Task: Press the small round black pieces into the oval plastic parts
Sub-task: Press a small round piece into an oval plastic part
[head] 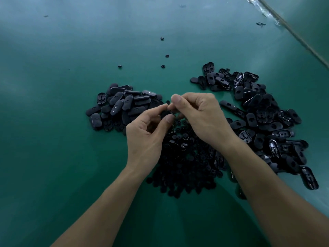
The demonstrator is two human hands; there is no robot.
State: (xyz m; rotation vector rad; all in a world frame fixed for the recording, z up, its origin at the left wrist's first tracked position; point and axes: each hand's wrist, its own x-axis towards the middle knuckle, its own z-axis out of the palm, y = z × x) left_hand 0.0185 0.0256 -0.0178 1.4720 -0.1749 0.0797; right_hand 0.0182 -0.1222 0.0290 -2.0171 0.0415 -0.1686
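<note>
While hovering just above the middle heap of small round black pieces (pixel 185 157), pinches one dark part (pixel 166 114), mostly hidden, between curled thumb and forefinger of left hand (pixel 147 132), and pinches at the same part from the far side with curled thumb and fingertips of right hand (pixel 199 114). Shows a pile of oval plastic parts (pixel 121 107) on the green counter (pixel 53 122) just left of the hands and a larger pile (pixel 263 118) spread to the right, several there lying hollow side up. Leaves four loose round pieces (pixel 167 55) scattered farther back, well apart from the piles.
</note>
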